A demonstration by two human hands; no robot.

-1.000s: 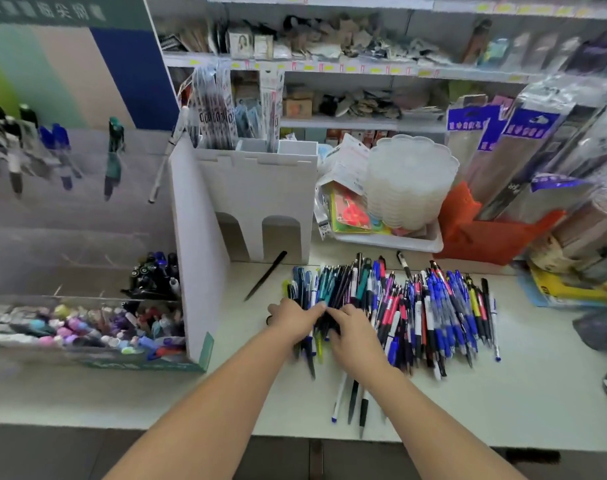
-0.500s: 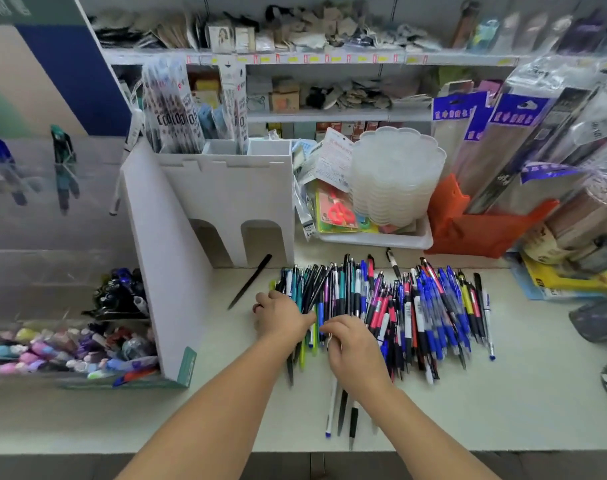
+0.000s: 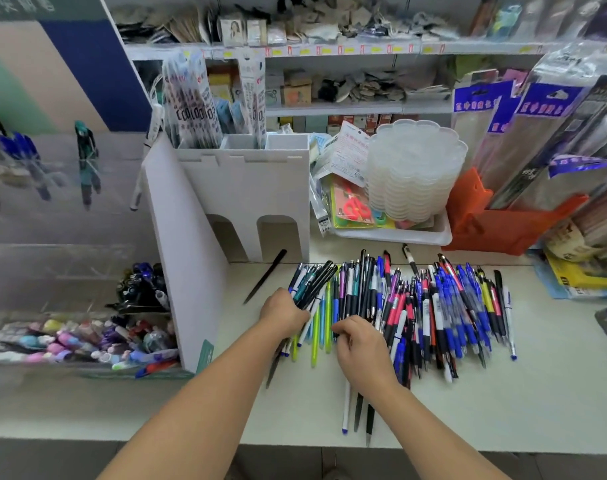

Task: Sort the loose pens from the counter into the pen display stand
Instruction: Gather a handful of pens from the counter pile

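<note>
The left hand (image 3: 284, 310) has its fingers curled round a bundle of dark pens (image 3: 312, 284), gripping them at the left end of the pile; the pens fan up and to the right from the fist. How many are in the bundle cannot be counted. The right hand (image 3: 359, 344) lies just beside it, fingers bent down onto pens in the pile, though whether they pinch one cannot be told. Between the two hands lie three yellow-green pens (image 3: 321, 320), side by side.

The main pile of pens (image 3: 444, 310) spreads rightward across the counter (image 3: 555, 393), too many and too overlapped to count. Three pens (image 3: 357, 410) stick out toward the near edge below the right wrist. One black pen (image 3: 265, 276) lies alone, well left of the pile, near the white stand (image 3: 191, 244). The clear pen display stand (image 3: 52, 237) sits left of that white panel.

Bare counter shows in front of the pile and at its right end.
</note>
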